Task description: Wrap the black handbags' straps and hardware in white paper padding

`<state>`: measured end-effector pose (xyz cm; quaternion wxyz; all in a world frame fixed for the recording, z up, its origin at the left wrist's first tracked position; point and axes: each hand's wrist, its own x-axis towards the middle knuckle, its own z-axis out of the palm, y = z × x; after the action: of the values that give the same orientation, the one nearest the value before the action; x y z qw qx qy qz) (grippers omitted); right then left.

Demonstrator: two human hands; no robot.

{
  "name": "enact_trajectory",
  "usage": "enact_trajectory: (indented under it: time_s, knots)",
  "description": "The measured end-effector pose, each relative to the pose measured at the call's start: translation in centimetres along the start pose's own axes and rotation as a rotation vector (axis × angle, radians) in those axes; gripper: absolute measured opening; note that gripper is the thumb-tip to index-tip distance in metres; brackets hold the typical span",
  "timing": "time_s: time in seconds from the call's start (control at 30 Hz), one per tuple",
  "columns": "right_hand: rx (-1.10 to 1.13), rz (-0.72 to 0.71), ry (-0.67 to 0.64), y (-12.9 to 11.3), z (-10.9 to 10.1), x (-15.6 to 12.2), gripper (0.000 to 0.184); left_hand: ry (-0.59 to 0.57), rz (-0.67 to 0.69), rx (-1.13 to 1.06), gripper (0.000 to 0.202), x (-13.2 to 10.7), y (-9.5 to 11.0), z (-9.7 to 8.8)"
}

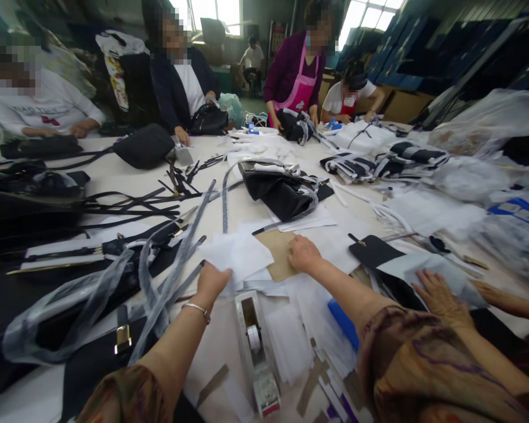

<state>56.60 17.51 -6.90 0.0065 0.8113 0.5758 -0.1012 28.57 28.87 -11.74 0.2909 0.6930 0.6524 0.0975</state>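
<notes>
My left hand [212, 282], a bracelet on its wrist, pinches the near edge of a white tissue sheet [240, 254] lying on the table. My right hand [304, 254] is curled, knuckles up, pressing down where a brown card [278, 249] meets more white sheets [330, 241]; what its fingers hold is hidden. The two hands are about a hand's width apart. A tape dispenser [256, 346] stands just in front of me between my forearms.
Black bags and plastic-wrapped straps [158, 276] crowd the left side. A black bag [282, 194] lies beyond the sheets. Another person's hand [441, 296] rests on paper at the right, near a black card [372, 249]. Several people work along the far edge.
</notes>
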Motion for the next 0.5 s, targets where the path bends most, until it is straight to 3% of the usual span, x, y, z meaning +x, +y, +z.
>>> enact_trajectory:
  time_s: [0.13,0.3,0.5]
  knots:
    - [-0.035,0.084,-0.044,0.3,0.6,0.4,0.041,0.002,-0.072,-0.085,0.075,0.2,0.3,-0.1]
    - [-0.029,0.094,-0.148,0.4,0.5,1.0,0.035,-0.009,-0.124,-0.108,0.081,0.2,1.2,0.3]
    - [0.031,-0.080,-0.176,-1.7,-0.3,-3.2,0.035,-0.046,-0.087,-0.122,0.076,0.6,1.6,1.5]
